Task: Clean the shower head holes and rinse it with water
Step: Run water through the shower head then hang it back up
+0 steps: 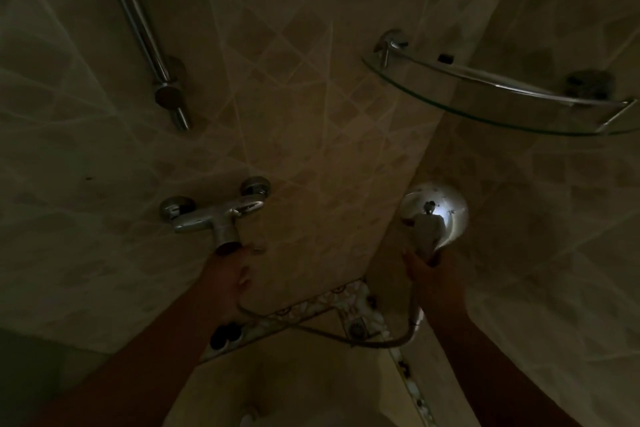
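Observation:
The scene is dim. A chrome shower head [438, 208] points its round back toward me, held upright near the wall corner. My right hand [433, 279] grips its handle from below. Its hose [322, 329] loops down and left toward the chrome wall mixer tap [214, 215]. My left hand [230, 272] reaches up under the mixer, fingers at its lower knob [227, 246]; whether they curl round the knob is too dark to tell. The spray holes face away and are hidden.
A chrome riser rail [138, 21] runs down the tiled wall at upper left. A glass corner shelf with a chrome rail [502, 94] juts out at upper right, above the shower head. A mosaic border [311, 308] and a floor drain [356, 328] lie below.

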